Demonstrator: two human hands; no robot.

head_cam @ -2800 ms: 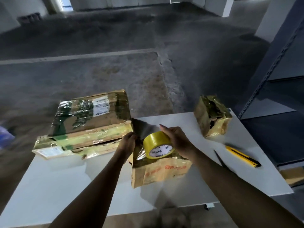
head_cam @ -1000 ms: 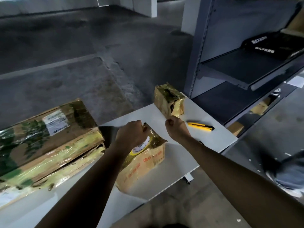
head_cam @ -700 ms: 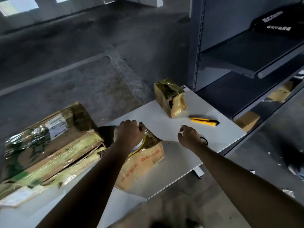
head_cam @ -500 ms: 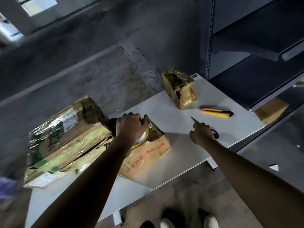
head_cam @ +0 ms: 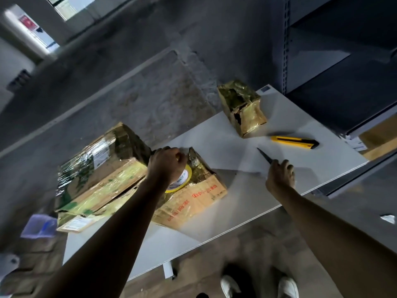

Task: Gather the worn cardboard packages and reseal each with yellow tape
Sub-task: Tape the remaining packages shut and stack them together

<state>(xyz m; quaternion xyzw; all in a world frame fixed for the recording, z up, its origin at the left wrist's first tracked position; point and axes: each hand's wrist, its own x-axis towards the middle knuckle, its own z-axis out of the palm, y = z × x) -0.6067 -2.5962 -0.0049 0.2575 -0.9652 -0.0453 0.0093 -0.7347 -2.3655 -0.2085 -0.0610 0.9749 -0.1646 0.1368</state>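
Gripping the tape roll (head_cam: 184, 179), left hand (head_cam: 166, 166) should pull taut; right hand (head_cam: 280, 176), clutching the blade (head_cam: 264, 155), cuts close beside it.

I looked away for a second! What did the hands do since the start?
The right hand let go of the yellow tape roll, moved right and picked up a dark pointed tool from the table. The left hand took over the roll and holds it on the middle box. The yellow knife and small box stayed put.

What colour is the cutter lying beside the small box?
The cutter is yellow with a black end; head view.
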